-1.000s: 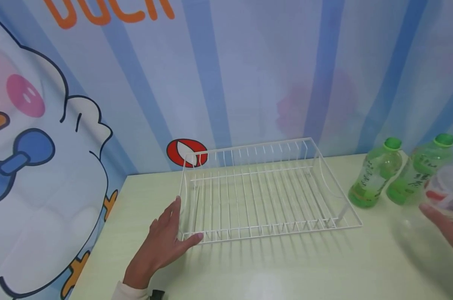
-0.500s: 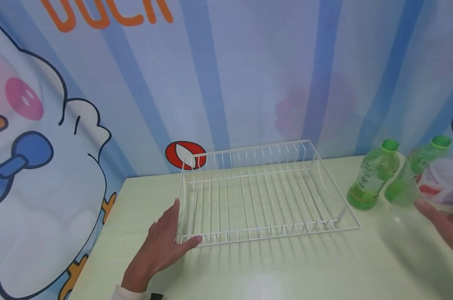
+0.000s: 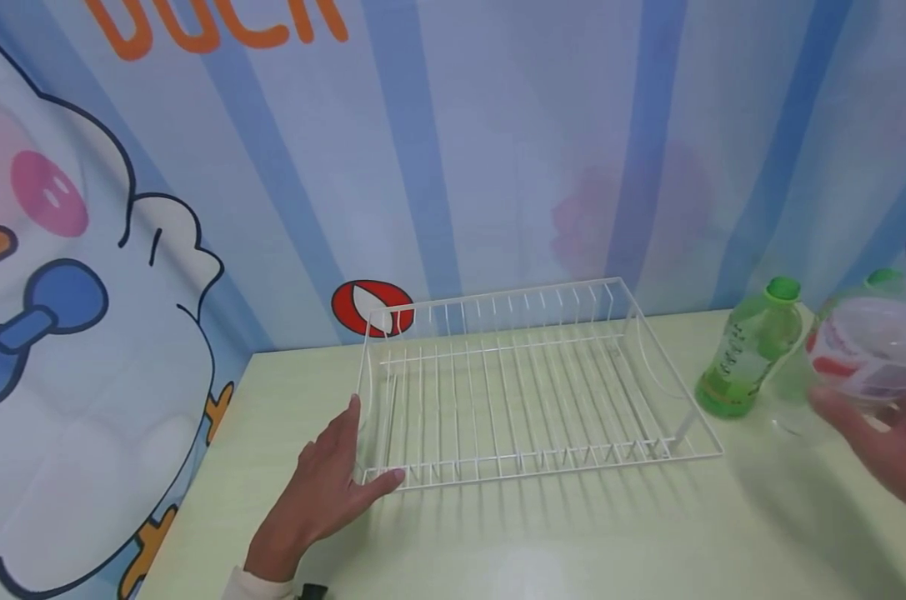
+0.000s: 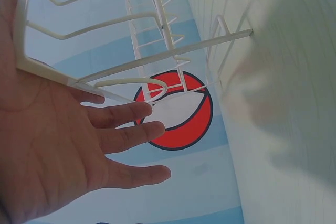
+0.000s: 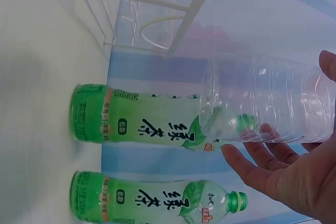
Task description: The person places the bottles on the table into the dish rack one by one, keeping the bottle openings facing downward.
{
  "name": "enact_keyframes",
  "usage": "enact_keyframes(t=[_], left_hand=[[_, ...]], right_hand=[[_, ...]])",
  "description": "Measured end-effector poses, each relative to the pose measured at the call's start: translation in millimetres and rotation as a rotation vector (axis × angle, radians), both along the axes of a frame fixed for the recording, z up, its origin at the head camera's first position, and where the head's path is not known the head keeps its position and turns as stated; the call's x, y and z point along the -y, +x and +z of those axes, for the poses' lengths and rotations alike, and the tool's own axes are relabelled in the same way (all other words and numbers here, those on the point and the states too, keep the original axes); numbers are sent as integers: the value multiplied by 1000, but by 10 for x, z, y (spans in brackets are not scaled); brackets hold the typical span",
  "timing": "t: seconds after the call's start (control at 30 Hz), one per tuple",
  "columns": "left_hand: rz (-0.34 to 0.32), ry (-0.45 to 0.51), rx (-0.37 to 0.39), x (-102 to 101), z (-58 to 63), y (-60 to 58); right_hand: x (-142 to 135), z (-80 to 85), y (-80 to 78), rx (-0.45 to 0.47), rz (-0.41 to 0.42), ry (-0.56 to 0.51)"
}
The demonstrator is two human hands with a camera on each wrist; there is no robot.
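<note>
We see the clear bottle (image 5: 273,95) raised off the table (image 3: 528,542), near two green bottles (image 5: 152,116), in the right hand (image 5: 291,179): fingers part-curled round its ribbed body, thumb opposite. Left hand (image 3: 321,492) has fingers spread, nearly straight, touching the left end of the wire rack (image 3: 520,457), gripping nothing. We judge the bottle light, thin-walled, slick, easily dented: best held gently round the ribs. Rack looks stiff; we'd take the end rails.
</note>
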State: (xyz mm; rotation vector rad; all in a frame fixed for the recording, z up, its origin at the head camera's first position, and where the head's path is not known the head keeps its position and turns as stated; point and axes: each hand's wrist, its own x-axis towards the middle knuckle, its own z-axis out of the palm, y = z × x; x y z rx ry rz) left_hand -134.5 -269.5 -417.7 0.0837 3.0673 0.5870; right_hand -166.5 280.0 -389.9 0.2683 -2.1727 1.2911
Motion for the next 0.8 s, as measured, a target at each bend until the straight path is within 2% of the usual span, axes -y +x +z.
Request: enact_keyframes(t=[0.3, 0.6, 0.8], left_hand=[[2, 7, 4, -13, 7, -16], [5, 0, 8, 0, -1, -6], [5, 3, 13, -1, 2, 2]], right_hand=[[64, 13, -23, 48, 20, 62], [216, 92, -128, 90, 83, 82], [313, 106, -229, 31, 134, 78]])
